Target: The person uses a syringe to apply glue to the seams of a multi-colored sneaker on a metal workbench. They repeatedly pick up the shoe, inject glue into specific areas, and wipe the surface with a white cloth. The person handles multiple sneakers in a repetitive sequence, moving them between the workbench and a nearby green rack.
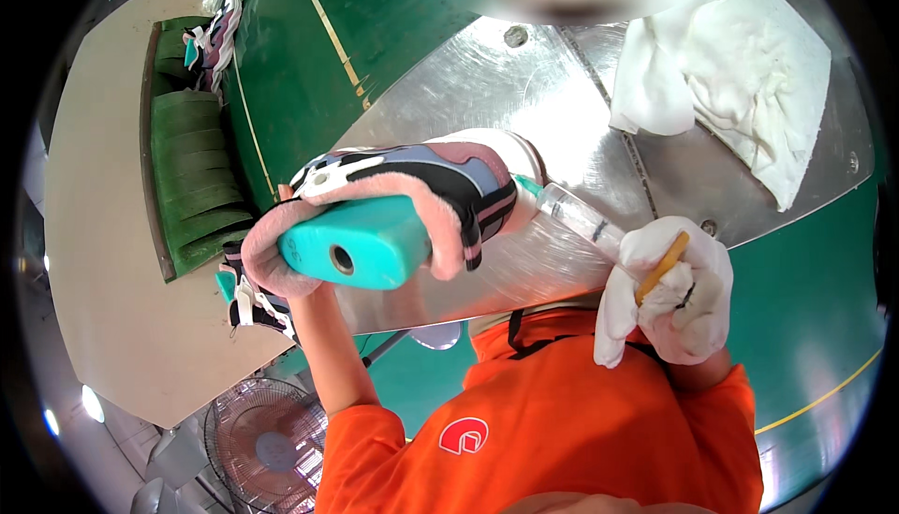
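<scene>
A sneaker in white, black, purple and blue-grey, with a pink lined collar, is held up over the metal table. Inside its opening sits a teal shoe last with a round hole in its top. My left hand supports the sneaker from behind and below; most of its fingers are hidden. In a white glove, my right hand is closed around a clear syringe. The syringe's teal tip meets the sneaker's pale sole edge. A yellow-brown stick is also tucked in the gloved fingers.
White cloths lie on the far right of the metal table. At left, a beige bench borders a green flap-covered conveyor carrying more sneakers. A floor fan stands at lower left.
</scene>
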Motion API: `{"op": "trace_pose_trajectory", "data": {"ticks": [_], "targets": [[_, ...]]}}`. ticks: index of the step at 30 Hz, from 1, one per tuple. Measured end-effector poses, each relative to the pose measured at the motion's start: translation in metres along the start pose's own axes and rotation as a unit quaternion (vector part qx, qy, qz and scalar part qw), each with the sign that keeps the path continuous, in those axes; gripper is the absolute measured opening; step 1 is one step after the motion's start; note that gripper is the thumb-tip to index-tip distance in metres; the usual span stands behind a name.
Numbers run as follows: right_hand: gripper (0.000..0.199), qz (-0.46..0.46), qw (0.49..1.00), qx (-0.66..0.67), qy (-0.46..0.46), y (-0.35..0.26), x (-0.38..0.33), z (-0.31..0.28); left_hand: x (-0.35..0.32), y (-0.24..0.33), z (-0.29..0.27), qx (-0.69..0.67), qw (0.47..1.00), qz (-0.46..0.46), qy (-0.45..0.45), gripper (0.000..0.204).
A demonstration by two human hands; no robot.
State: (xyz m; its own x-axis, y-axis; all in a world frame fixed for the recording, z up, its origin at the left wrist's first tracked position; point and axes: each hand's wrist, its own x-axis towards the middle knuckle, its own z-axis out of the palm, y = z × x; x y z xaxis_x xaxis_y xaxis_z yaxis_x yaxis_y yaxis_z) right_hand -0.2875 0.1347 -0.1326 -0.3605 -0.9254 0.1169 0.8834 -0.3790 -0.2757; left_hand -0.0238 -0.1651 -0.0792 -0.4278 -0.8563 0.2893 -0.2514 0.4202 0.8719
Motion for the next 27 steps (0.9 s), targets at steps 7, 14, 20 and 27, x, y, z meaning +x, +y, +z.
{"op": "trace_pose_trajectory", "data": {"ticks": [7,14,20,27], "targets": [[0.058,-0.023,0.999,-0.027,-0.025,0.010,-0.004,-0.007,-0.029,0.031,0.003,-0.052,0.987,-0.143,0.052,0.034],[0.064,-0.026,0.996,-0.073,-0.038,0.014,-0.004,-0.001,-0.101,0.060,0.001,-0.059,0.932,-0.357,0.027,0.042],[0.064,-0.099,0.981,-0.128,-0.106,0.030,0.002,-0.007,-0.133,0.085,0.009,-0.148,0.896,-0.418,-0.014,0.048],[0.062,0.010,0.989,-0.147,0.024,0.016,-0.004,0.016,-0.136,0.092,0.018,-0.170,0.887,-0.427,-0.029,0.055]]}}
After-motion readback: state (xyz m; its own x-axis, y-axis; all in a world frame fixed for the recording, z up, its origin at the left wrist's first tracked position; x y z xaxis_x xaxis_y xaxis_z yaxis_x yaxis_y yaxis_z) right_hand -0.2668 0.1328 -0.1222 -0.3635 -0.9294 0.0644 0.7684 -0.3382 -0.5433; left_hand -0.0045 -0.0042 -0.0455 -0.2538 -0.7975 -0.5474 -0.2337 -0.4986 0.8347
